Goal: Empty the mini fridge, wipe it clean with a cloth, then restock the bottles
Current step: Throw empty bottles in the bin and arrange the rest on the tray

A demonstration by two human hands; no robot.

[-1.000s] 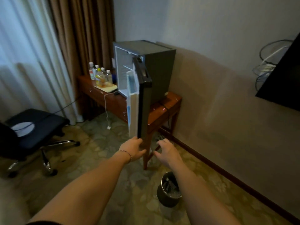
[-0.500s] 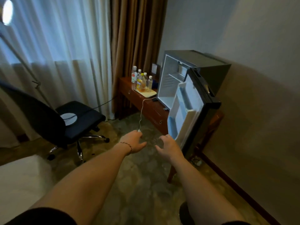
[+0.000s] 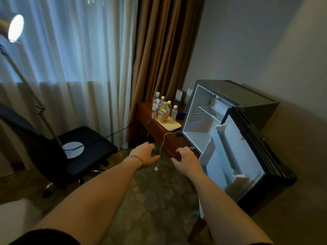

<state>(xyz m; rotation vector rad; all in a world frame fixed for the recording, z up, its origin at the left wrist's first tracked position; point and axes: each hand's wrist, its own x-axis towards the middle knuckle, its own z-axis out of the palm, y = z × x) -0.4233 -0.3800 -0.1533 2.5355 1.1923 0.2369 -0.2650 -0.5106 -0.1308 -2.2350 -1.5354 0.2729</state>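
Head view: boxy dark mini fridge point(image 3: 254, 96) is seen on a glossy wooden desk point(image 3: 157, 131), door point(image 3: 247, 156) swung wide, white plastic interior bare except a wire shelf point(image 3: 210, 110). Clear plastic bottles point(image 3: 164, 108) are grouped on a pale tray point(image 3: 172, 125) just left of the fridge. Left hand point(image 3: 145, 154) and right hand point(image 3: 186, 157) are held out in the air, fingers loosely curled, nothing gripped. A thin white cable point(image 3: 163, 144) is draped off the desk edge between them.

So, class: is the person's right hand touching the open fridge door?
Apart. The head view shows the right hand hovering left of the fridge door, with a strip of desk edge and floor visible between its fingers and the door's inner panel.
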